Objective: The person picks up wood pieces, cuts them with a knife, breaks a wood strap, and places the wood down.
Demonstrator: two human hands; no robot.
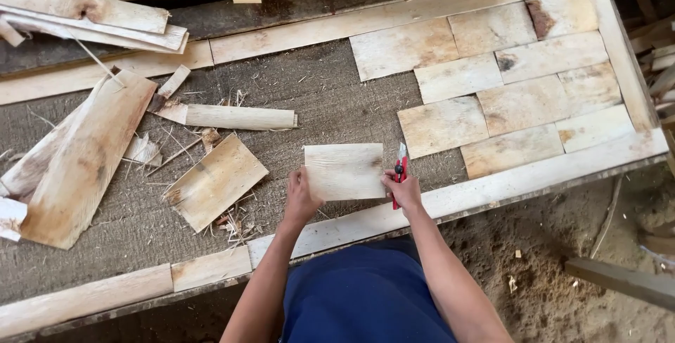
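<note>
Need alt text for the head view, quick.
Both hands, left hand and right hand, hold a pale veneer sheet on a workbench; the right also grips a red utility knife. Fitted veneer pieces lie right, offcuts left.

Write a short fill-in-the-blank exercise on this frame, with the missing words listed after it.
1. The left hand and right hand hold a pale veneer sheet by its two ____ edges.
2. The right hand also holds a cutter with a ____ handle.
3. The laid patch of veneer pieces lies to the person's ____ on the worktable.
4. The floor beside the table is covered in ____.

Missing words: side; red; right; sawdust
</note>
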